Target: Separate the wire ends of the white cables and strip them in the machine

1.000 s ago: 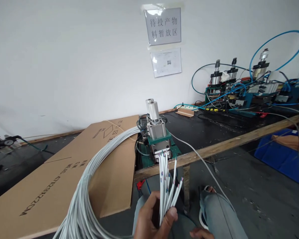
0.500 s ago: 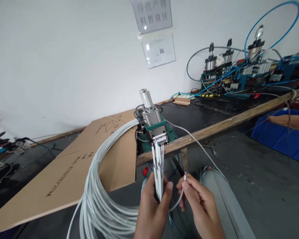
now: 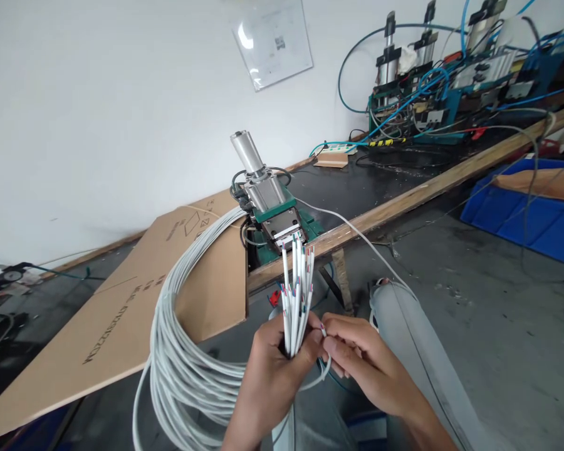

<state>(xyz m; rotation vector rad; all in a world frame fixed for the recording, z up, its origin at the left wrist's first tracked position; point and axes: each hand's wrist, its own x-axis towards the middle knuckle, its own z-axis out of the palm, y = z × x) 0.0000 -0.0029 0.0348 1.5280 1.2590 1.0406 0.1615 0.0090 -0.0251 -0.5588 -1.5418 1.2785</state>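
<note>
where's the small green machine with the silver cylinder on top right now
In the head view the green machine sits centre frame at the near edge of the black workbench, just right of the cardboard sheet and directly beyond the cable ends held in the left hand.

Bright, even daylight fills the room — soft, with only faint shadows below the left hand (image 3: 267, 376) and right hand (image 3: 361, 363). Above them, glare whitens the wall sheet (image 3: 272, 41). Edges bow outward — wide-lens distortion; the hands look sharp.

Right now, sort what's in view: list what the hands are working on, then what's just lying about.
In hand:
left hand
right hand
cable ends
cable coil
pneumatic press

Lying about:
cardboard sheet
blue bin
far machines
</note>
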